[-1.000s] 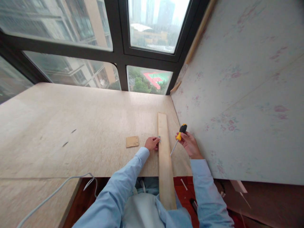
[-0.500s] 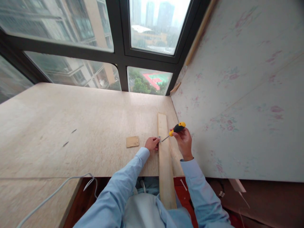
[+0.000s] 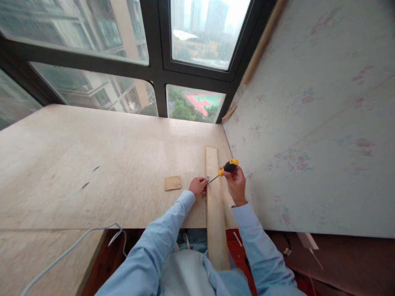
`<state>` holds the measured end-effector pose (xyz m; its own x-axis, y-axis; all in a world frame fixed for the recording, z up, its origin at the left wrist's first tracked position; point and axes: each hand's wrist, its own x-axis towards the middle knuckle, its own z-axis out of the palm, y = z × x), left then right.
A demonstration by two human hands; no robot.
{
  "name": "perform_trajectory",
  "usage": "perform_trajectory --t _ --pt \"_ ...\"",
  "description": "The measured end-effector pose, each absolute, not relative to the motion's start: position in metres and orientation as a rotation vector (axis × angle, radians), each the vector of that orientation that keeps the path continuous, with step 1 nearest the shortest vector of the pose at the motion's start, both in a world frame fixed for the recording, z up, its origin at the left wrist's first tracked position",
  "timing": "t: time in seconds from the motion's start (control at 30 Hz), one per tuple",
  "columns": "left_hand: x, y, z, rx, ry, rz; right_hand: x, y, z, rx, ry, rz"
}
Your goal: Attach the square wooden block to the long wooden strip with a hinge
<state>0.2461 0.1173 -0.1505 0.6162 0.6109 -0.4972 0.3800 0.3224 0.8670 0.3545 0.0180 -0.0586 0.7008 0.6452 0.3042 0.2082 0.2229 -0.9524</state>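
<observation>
Closest in, two light blue sleeves [image 3: 151,238] reach forward on either side of a pale wooden board [image 3: 215,209], whose near end juts past the front edge of the counter [image 3: 132,164] and over the person's lap. To the right of that end, red flooring [image 3: 232,246] shows below the counter with a thin white strip [image 3: 237,239] on it; at the lower left, a pale cable [image 3: 74,246] crosses the countertop and loops over its edge. Further up, the left hand [image 3: 198,186] is at the board's left edge, its fingers bent and drawn together against a small metal fitting [image 3: 207,178]; whether they pinch the fitting or only press on it, I cannot tell. The right hand [image 3: 237,185], over the board's right side, pinches a black and yellow screwdriver [image 3: 230,165] by the front of its handle, the shaft slanting down leftward so that its tip meets the fitting. Left of the left hand, well apart from the board, a small wooden plate [image 3: 172,183] with tiny holes lies flat. Two dark marks [image 3: 85,185] show farther left. The board's far end lies flat, short of the window. A floral-papered wall [image 3: 308,123] rises on the right. At the back, a dark window frame [image 3: 197,76] looks out on trees [image 3: 182,109], a red and green court [image 3: 202,102] and hazy towers [image 3: 216,16].
</observation>
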Motion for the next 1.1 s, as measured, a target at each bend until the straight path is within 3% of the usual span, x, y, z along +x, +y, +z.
perform_trajectory --t 0.8,1.1 --pt "0.246 0.118 -0.150 1.280 0.957 0.186 0.353 0.019 -0.055 -1.358 -0.985 0.544" --pt "0.245 0.117 -0.149 1.282 0.956 0.181 0.363 0.021 -0.059 -1.668 -0.999 0.228"
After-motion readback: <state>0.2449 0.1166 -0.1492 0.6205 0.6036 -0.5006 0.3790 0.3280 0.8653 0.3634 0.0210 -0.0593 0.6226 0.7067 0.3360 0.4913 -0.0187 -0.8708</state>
